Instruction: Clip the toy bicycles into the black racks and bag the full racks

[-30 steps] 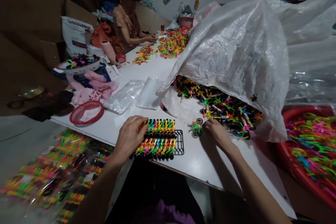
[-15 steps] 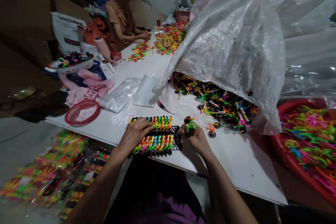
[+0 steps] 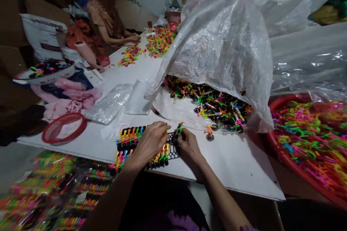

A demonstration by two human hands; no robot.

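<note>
Small plastic toy bicycles (image 3: 127, 133) stand in two tight rows on a black plastic rack (image 3: 174, 154) at the table's front edge. My left hand (image 3: 152, 142) lies across the rack, its fingers bent down on the toys; the fingertips are partly hidden. At the rack's right end, my right hand (image 3: 189, 146) pinches a green toy bicycle (image 3: 180, 127) with black wheels, held upright over the openwork end. A loose orange toy bicycle (image 3: 209, 131) lies on the table to the right of that hand.
A large translucent plastic bag (image 3: 217, 39) spills toy bicycles behind my hands. Right stands a red tub (image 3: 279, 148) of coloured parts. Left are a red basket (image 3: 48, 135) and clear bags (image 3: 108, 104). Packed toys (image 3: 40, 184) lie below. Another person (image 3: 105, 25) sits at the far end.
My right hand has brought the green bicycle left and down to the rack's end. My left hand has slid right along the rows. The camera view has turned slightly right.
</note>
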